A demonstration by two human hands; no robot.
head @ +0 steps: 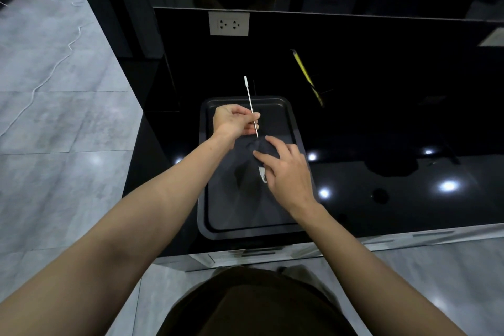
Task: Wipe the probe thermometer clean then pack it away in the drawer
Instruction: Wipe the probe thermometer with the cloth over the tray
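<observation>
A thin silver probe thermometer (249, 99) with a white tip at its far end is pinched in my left hand (234, 120) above a dark baking tray (296, 128). Its near end points down toward a dark cloth (245, 169) bunched on the tray. My right hand (283, 169) grips the raised top of that cloth just below the probe's near end. The cloth's white tag shows beside my right thumb. A drawer front edge (253, 254) runs below the counter's near edge, shut.
The tray sits on a glossy black counter (381, 123). A yellow-and-black tool (308, 76) lies at the back right of the tray. A white double socket (229, 24) is on the back wall. Grey tiled floor with a white cable (54, 65) lies to the left.
</observation>
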